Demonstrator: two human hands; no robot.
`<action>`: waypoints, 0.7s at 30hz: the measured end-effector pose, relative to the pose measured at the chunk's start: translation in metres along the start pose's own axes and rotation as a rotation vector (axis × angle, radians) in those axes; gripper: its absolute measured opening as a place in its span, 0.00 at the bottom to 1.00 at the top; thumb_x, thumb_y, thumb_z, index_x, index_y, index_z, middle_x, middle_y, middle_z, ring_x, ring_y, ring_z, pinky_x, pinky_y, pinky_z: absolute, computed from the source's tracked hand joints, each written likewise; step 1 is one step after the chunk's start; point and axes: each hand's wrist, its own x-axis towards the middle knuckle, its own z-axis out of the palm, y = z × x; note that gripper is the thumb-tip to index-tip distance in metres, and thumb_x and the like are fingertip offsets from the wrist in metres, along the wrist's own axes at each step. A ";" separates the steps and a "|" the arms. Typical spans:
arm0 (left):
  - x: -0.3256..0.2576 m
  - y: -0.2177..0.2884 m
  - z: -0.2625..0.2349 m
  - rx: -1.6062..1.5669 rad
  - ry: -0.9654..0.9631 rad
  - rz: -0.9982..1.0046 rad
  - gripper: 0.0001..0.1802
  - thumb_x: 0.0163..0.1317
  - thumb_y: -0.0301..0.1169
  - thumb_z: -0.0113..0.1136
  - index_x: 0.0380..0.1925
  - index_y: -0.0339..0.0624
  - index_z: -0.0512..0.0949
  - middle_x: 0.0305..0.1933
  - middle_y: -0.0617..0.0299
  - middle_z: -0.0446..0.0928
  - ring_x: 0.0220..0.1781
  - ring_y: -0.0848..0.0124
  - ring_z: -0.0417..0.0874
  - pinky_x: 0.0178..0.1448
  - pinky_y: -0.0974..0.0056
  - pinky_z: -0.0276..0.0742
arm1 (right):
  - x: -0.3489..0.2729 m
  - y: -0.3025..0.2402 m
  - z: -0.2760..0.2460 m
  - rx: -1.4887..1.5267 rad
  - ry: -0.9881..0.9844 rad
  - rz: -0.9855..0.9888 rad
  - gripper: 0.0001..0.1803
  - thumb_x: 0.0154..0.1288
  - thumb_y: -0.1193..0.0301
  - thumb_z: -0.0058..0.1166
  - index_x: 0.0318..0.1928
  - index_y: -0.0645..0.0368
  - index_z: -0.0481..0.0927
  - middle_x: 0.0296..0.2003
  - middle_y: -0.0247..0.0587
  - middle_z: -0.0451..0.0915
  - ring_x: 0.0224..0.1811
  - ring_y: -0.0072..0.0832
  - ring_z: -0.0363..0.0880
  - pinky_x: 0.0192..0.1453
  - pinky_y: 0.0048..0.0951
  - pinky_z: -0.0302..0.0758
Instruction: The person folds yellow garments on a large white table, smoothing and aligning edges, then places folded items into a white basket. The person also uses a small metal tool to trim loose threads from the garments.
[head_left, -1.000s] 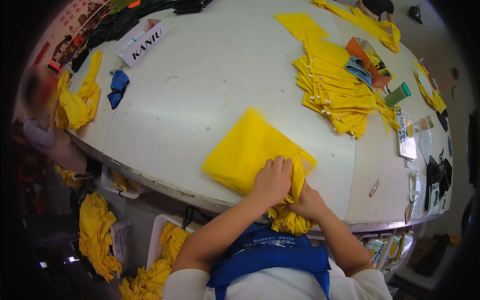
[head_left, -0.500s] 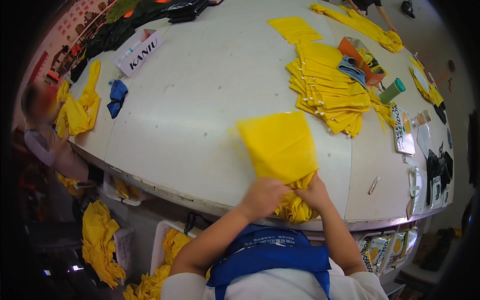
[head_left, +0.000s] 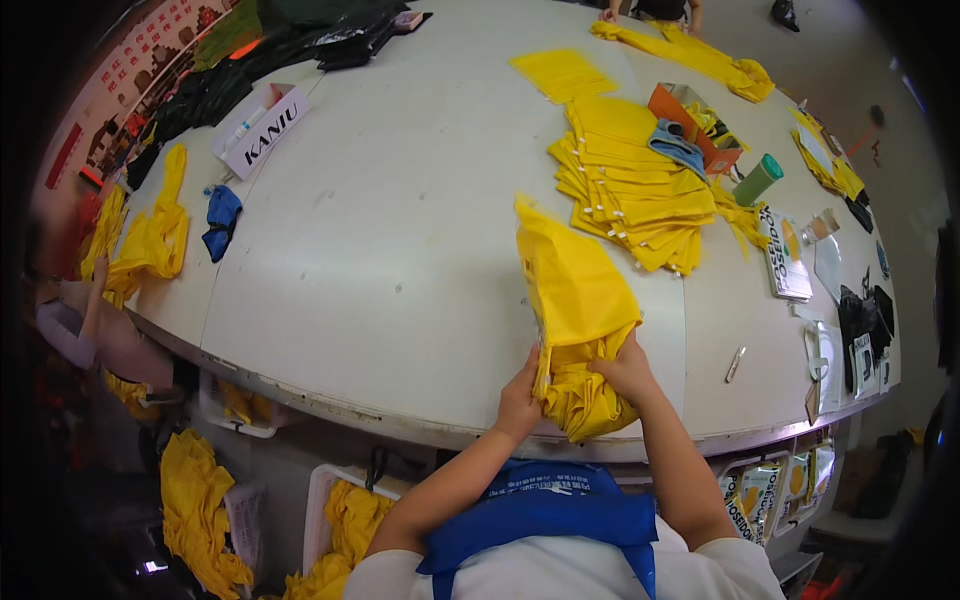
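Observation:
A flat yellow pouch (head_left: 580, 285) stands out over the table edge in front of me, with bunched yellow fabric (head_left: 583, 402) at its near end. My left hand (head_left: 520, 400) closes round the left side, where pouch and bundle meet. From the right, my right hand (head_left: 626, 374) grips the same place, its thumb pressed onto the folds. How far the fabric sits inside the pouch is hidden. Just beyond lies a fanned stack of flat yellow pouches (head_left: 635, 185) with small white tags.
An orange box (head_left: 690, 125), a blue cloth (head_left: 678, 146) and a green bottle (head_left: 759, 180) stand by the stack. A small pen-like tool (head_left: 735, 365) lies right. Bins of yellow fabric (head_left: 350, 515) sit below the edge. Another person (head_left: 85, 310) handles yellow fabric at left.
My left hand has moved from over the bundle to its left side and grips there. The pouch has turned more upright and narrower. My view has shifted slightly right.

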 end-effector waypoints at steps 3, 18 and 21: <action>-0.006 -0.004 0.004 -0.028 -0.113 -0.084 0.31 0.62 0.25 0.56 0.66 0.45 0.63 0.55 0.47 0.77 0.55 0.56 0.80 0.56 0.62 0.74 | 0.007 0.007 0.000 0.674 0.000 -0.049 0.40 0.51 0.80 0.59 0.66 0.64 0.57 0.52 0.44 0.76 0.50 0.37 0.77 0.54 0.33 0.75; -0.018 -0.030 -0.034 -1.127 -0.178 -0.892 0.33 0.67 0.41 0.53 0.68 0.45 0.54 0.70 0.60 0.59 0.71 0.65 0.61 0.70 0.58 0.60 | 0.025 0.052 0.038 0.478 -0.017 -0.189 0.26 0.59 0.73 0.58 0.59 0.64 0.70 0.57 0.41 0.75 0.59 0.32 0.72 0.60 0.30 0.69; -0.003 -0.022 -0.018 -1.047 -0.265 -0.765 0.38 0.67 0.43 0.54 0.70 0.46 0.47 0.67 0.57 0.61 0.66 0.65 0.65 0.67 0.59 0.63 | 0.046 0.080 0.043 0.479 0.055 -0.241 0.25 0.62 0.70 0.55 0.59 0.63 0.70 0.56 0.43 0.75 0.59 0.35 0.72 0.60 0.32 0.70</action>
